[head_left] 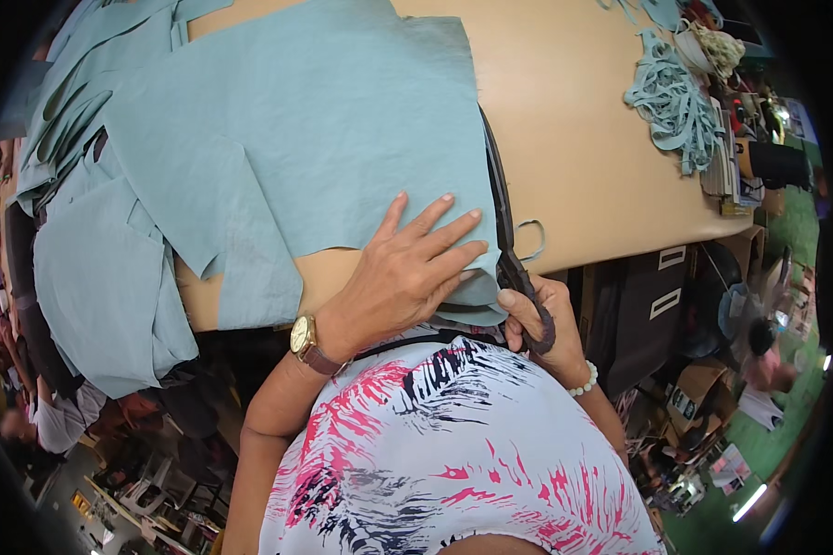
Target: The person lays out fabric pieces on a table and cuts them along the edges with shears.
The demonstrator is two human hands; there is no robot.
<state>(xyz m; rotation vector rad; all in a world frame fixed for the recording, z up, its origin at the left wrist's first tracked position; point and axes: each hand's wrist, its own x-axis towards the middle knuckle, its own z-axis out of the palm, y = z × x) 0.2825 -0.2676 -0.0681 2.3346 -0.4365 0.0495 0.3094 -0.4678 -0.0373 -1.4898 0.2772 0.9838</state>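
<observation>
A large piece of light blue-green fabric [343, 111] lies over the tan table [574, 139], its near right corner close to my body. My left hand [416, 264] rests flat on this corner, fingers spread, with a watch on the wrist. Just right of it, at the table's near edge, my right hand [541, 319] is closed round the handle of dark, long-bladed scissors [506, 217]. The handle looks wrapped in dark material. The scissors lie along the fabric's right edge, and the fabric partly hides their blades.
More blue-green fabric pieces [111, 268] are heaped at the left, hanging over the table edge. A thin fabric loop [530, 240] lies right of the scissors. A tangle of narrow strips [675, 102] sits at the far right, beside stacked papers or books [723, 166]. Dark cases [638, 305] stand below the table's right side.
</observation>
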